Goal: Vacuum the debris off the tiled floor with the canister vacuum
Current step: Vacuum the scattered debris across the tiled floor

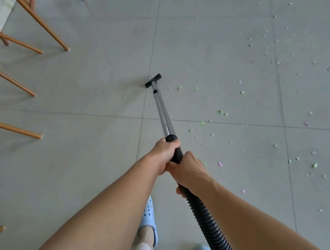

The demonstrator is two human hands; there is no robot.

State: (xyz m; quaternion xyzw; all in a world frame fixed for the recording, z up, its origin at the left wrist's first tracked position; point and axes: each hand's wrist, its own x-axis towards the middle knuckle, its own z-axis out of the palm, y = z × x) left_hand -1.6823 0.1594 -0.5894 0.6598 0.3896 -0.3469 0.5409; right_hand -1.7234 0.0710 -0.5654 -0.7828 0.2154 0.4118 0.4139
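A silver vacuum wand (163, 111) slants away from me to a small black nozzle (153, 80) resting on the grey tiled floor (87, 166). My left hand (163, 153) grips the wand's black handle near its top. Just behind it, my right hand (187, 172) grips the same handle where the ribbed black hose (213, 235) begins. The hose runs down to the lower right, out of frame. Small green, pink and white paper scraps (279, 63) lie scattered right of the nozzle, the nearest ones (180, 87) a short way from it. The canister is not in view.
Wicker chairs with slanted wooden legs (35, 18) crowd the left edge, one leg tip (38, 136) close to my left arm. My feet in pale blue clogs (150, 222) stand below the handle. A table corner shows at top left.
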